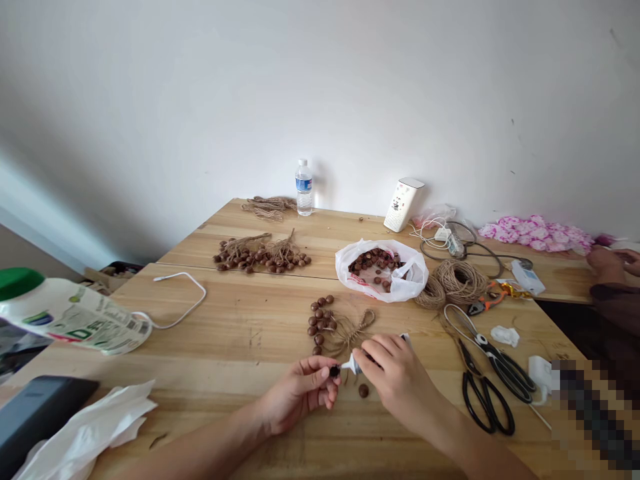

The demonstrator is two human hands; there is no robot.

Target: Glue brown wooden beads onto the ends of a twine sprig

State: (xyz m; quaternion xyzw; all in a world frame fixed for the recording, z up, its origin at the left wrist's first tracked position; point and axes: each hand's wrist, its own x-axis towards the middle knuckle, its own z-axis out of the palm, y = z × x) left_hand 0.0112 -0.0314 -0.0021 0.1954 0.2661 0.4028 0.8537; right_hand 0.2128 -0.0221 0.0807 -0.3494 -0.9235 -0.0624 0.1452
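My left hand (pixel 304 393) pinches a small dark brown nut shell (pixel 335 371) between thumb and fingers. Wrapped round a glue tube with a white nozzle (pixel 350 365), my right hand (pixel 393 377) points the nozzle's tip at the shell. Most of the tube is hidden by the fingers. Just beyond my hands lies a bundle of twine strands (pixel 350 330) with a loop at one end and several round brown nuts (pixel 319 323) at its left. One loose nut (pixel 363 391) rests on the table between my hands.
A white plastic bag (pixel 345 273) holds many brown shells. Finished-looking twine-and-nut bunches (pixel 263 253) lie behind. Twine rolls (pixel 460 280), scissors (pixel 483 387) and pliers (pixel 487 298) lie at the right. A water bottle (pixel 304 190) stands near the wall. Another person's hands (pixel 613 260) show at far right.
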